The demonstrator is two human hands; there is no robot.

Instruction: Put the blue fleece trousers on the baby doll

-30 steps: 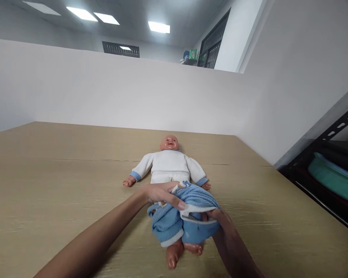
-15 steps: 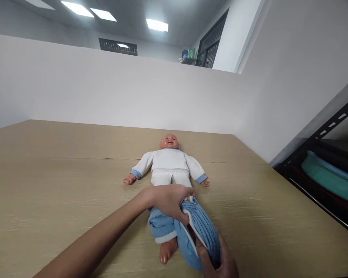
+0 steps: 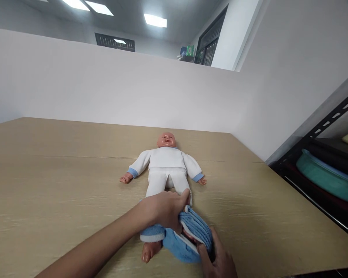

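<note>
A baby doll (image 3: 166, 157) in a white top and white leggings lies face up, its head at the far side. Blue pants (image 3: 181, 245) with white trim are bunched around its lower legs. One bare foot (image 3: 150, 250) sticks out of the left pant leg; the other is mostly hidden in the ribbed, gathered fabric. My left hand (image 3: 166, 210) is closed on the upper edge of the pants, against the doll's shin. Lower down, my right hand (image 3: 219, 256) pinches the bunched right pant leg, thumb at its opening.
The doll rests on a wide wood-grain table (image 3: 60, 185). Behind it stands a white partition wall (image 3: 118, 85). To the right, a black metal rack (image 3: 321, 127) holds a teal basin (image 3: 327, 175).
The bunched pants sit lower on the legs, with more white legging showing above. Both hands stay on the fabric. The camera view has shifted slightly.
</note>
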